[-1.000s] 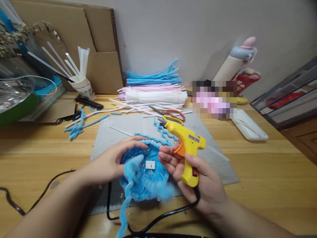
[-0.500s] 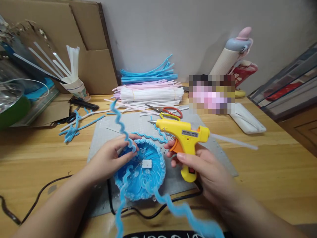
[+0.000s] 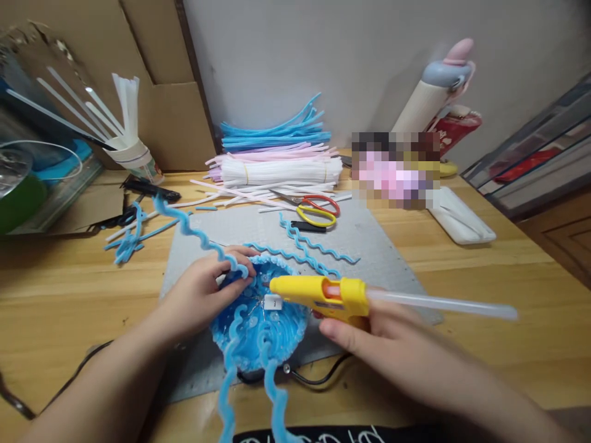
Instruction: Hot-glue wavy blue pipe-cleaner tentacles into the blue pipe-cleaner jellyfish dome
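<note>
A blue bowl-shaped piece made of pipe cleaners (image 3: 281,335) rests hollow side up, with a small white box (image 3: 273,302) at its centre. My left hand (image 3: 221,277) grips its far left rim, fingers closed around a wavy blue pipe cleaner (image 3: 198,237) that sticks up to the left. Two more wavy strands hang from the bowl toward me. In my right hand (image 3: 364,329) is a yellow glue gun (image 3: 318,292), its nozzle pointing left into the bowl. A clear glue stick (image 3: 447,303) juts from its back. The right fingers are mostly hidden behind the gun.
Under the bowl lies a grey mat (image 3: 198,363). Scissors (image 3: 318,209) and loose wavy pipe cleaners (image 3: 323,249) are beyond it. Bundles of pipe cleaners (image 3: 281,169) lie by the wall, with a cup of glue sticks (image 3: 136,160) at left. A black cord (image 3: 323,375) runs below the bowl.
The glue gun has moved left and down, its nozzle now over the bowl's inside. The strand at my left hand has tipped leftward, and the near right strand now hangs straighter down.
</note>
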The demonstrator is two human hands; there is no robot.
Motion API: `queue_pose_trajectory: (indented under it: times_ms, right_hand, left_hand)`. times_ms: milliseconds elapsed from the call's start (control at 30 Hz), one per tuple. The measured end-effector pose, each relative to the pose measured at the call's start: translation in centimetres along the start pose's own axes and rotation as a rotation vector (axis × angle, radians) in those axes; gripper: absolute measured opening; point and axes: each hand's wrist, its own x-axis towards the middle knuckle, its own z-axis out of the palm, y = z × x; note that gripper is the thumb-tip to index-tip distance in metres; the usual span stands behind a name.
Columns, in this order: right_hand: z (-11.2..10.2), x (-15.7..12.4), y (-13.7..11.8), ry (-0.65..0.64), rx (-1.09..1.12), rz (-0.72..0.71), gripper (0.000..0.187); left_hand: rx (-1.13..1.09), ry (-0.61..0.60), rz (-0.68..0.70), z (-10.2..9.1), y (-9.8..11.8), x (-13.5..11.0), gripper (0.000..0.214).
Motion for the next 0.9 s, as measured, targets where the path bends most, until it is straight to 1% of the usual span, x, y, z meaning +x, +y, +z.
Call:
queue_pose_trajectory:
  times_ms: [33, 100, 167, 233, 267, 400, 467, 633, 700, 800, 900]
  right_hand:
    - [0.2, 0.2, -0.2, -0.017, -0.004, -0.005, 0.032]
    - [0.6, 0.6, -0.8, -0.032, 0.057, -0.038, 0.027]
    - [0.8, 1.0, -1.3, -0.014, 0.163, -0.084, 0.021]
    - [0.8, 1.3, -1.7, 0.017, 0.189, -0.107, 0.019]
    - [0.8, 1.5, -1.8, 0.023, 0.145, -0.094, 0.02]
    - [0.3, 1.8, -2.3, 0.023, -0.144, -0.017, 0.023]
    - [0.1, 1.8, -2.4, 0.01, -0.215, -0.008, 0.022]
    - [0.0, 1.9, -2.5, -0.004, -0.309, 0.019, 0.024]
    - [0.0, 2.2, -2.6, 0.004, -0.32, 0.016, 0.026]
    - [0.0, 2.5, -3.0, -0.021, -0.315, 0.019, 0.031]
    - [-0.2, 2.5, -3.8, -0.066, -0.382, 0.104, 0.036]
  left_hand:
    - [0.0, 0.007, 0.004, 0.1, 0.0, 0.0, 0.014]
    - [0.008, 0.025, 0.006, 0.3, -0.1, -0.1, 0.013]
    - [0.012, 0.04, 0.009, 0.5, -0.2, -0.2, 0.012]
    - [0.006, 0.051, -0.003, 0.7, -0.2, -0.3, 0.013]
    - [0.002, 0.054, -0.014, 0.8, -0.2, -0.3, 0.013]
    - [-0.011, 0.067, -0.042, 0.9, -0.2, -0.2, 0.014]
    - [-0.02, 0.067, -0.046, 0.9, -0.1, -0.2, 0.014]
    - [-0.017, 0.08, -0.051, 1.0, -0.1, -0.3, 0.014]
    - [-0.012, 0.084, -0.055, 1.0, -0.1, -0.3, 0.014]
    - [-0.014, 0.088, -0.068, 1.0, -0.2, -0.4, 0.013]
    - [-0.017, 0.094, -0.067, 1.1, -0.3, -0.3, 0.014]
